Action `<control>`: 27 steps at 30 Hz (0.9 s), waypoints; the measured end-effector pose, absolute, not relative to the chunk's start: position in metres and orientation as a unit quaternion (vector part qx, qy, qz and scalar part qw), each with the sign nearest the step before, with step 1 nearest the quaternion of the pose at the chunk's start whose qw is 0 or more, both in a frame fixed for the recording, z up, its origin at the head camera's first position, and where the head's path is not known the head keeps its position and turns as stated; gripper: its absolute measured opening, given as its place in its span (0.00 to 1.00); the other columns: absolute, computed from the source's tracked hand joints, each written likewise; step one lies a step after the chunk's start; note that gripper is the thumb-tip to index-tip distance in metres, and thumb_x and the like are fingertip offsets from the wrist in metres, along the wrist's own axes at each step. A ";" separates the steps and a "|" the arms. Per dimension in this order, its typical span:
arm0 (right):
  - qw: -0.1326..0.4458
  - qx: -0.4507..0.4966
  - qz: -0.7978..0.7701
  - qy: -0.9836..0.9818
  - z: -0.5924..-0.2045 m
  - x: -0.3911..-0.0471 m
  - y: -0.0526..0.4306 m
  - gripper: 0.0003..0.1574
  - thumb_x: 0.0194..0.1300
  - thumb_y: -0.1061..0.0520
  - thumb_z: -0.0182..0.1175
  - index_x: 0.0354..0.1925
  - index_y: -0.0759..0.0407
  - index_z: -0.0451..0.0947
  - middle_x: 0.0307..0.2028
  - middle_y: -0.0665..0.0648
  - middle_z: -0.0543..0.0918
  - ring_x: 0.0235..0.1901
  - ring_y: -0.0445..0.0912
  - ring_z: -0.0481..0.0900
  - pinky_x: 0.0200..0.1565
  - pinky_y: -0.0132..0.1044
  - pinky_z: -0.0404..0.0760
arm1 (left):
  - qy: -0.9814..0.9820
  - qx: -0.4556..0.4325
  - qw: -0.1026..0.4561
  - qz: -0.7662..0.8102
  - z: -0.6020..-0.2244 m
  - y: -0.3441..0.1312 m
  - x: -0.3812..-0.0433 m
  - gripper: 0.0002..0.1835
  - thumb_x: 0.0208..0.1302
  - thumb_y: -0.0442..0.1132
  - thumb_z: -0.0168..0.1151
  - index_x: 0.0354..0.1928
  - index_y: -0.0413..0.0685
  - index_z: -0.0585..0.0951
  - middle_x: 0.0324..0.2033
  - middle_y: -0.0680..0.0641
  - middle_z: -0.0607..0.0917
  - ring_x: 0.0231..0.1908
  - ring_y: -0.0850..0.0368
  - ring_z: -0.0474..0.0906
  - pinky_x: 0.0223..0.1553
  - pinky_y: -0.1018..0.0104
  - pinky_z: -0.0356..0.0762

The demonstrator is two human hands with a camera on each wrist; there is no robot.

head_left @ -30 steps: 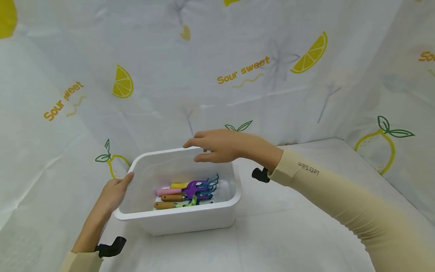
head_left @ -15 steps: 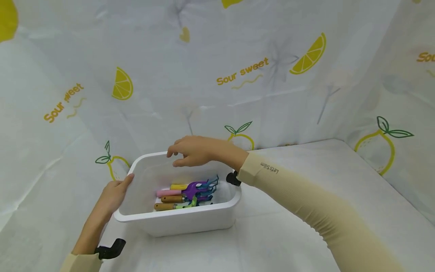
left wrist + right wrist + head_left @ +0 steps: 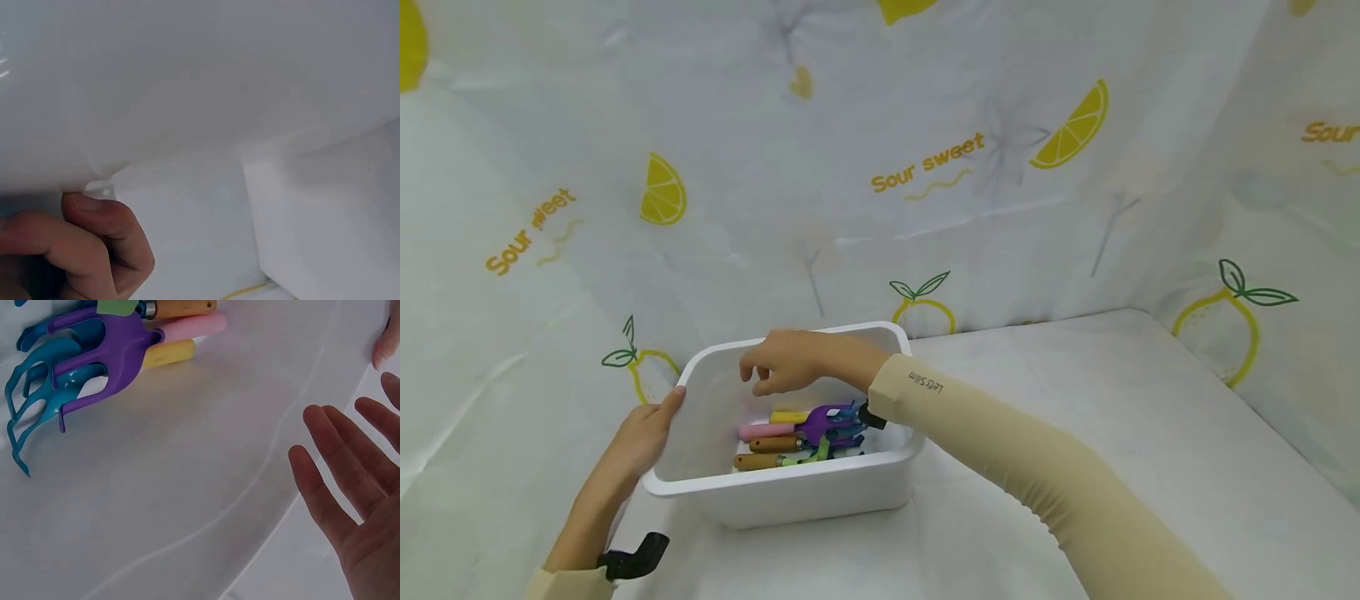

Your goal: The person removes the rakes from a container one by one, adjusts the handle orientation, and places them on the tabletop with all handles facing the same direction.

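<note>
A white plastic bin (image 3: 805, 500) stands in the head view with several small garden hand tools lying in it. Among them are a purple hand fork (image 3: 817, 427) with a pink handle, teal rake tines (image 3: 59, 347), a yellow handle (image 3: 787, 416) and wooden handles (image 3: 775, 444), one leading to a light green head (image 3: 822, 451). My left hand (image 3: 642, 437) grips the bin's left rim, thumb on top and fingers curled beneath. Over the bin's far side, above the tools, hovers my right hand (image 3: 790, 360), fingers loosely spread and holding nothing.
White cloth with lemon prints (image 3: 820, 192) hangs as a wall behind the bin and along both sides. The white-covered tabletop (image 3: 1037, 383) extends to the right of the bin and in front of it.
My right hand has moved left and slightly down, from the bin's far rim to over its inside. My left hand keeps its grip on the rim, and the tools lie as before.
</note>
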State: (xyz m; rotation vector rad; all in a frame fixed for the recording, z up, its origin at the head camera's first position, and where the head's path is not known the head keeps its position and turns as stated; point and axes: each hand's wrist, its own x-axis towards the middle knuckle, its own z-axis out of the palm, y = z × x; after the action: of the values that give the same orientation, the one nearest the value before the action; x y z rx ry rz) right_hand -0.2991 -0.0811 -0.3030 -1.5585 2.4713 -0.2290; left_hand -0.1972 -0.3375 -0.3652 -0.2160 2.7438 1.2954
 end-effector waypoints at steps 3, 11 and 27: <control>0.117 -0.519 -0.074 0.843 -0.312 -0.301 -0.086 0.20 0.77 0.48 0.58 0.62 0.50 0.79 0.55 0.51 0.86 0.54 0.43 0.81 0.55 0.34 0.80 | 0.898 -0.072 0.053 0.431 -0.368 -0.336 -0.198 0.48 0.80 0.68 0.31 0.65 0.24 0.73 0.50 0.28 0.87 0.38 0.46 0.91 0.33 0.57 0.89; 0.097 -0.505 -0.001 0.858 -0.334 -0.309 -0.099 0.17 0.76 0.51 0.59 0.59 0.51 0.82 0.56 0.49 0.85 0.49 0.42 0.79 0.55 0.33 0.80 | 0.891 -0.075 0.058 0.445 -0.367 -0.339 -0.197 0.48 0.80 0.68 0.31 0.66 0.24 0.72 0.48 0.31 0.88 0.36 0.51 0.90 0.33 0.58 0.88; 0.148 -0.503 -0.061 0.849 -0.372 -0.309 -0.120 0.18 0.74 0.49 0.61 0.58 0.51 0.83 0.57 0.48 0.85 0.51 0.40 0.80 0.52 0.28 0.79 | 0.874 -0.078 0.055 0.477 -0.372 -0.341 -0.197 0.46 0.80 0.66 0.35 0.67 0.24 0.71 0.47 0.34 0.89 0.35 0.53 0.90 0.33 0.57 0.88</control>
State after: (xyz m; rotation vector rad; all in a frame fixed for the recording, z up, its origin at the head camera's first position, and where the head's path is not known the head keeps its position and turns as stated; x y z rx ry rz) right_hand -0.3092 -0.1198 -0.3717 -1.4480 2.4428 -0.1758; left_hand -0.1972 -0.3411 -0.3723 -0.2374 2.6523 1.4477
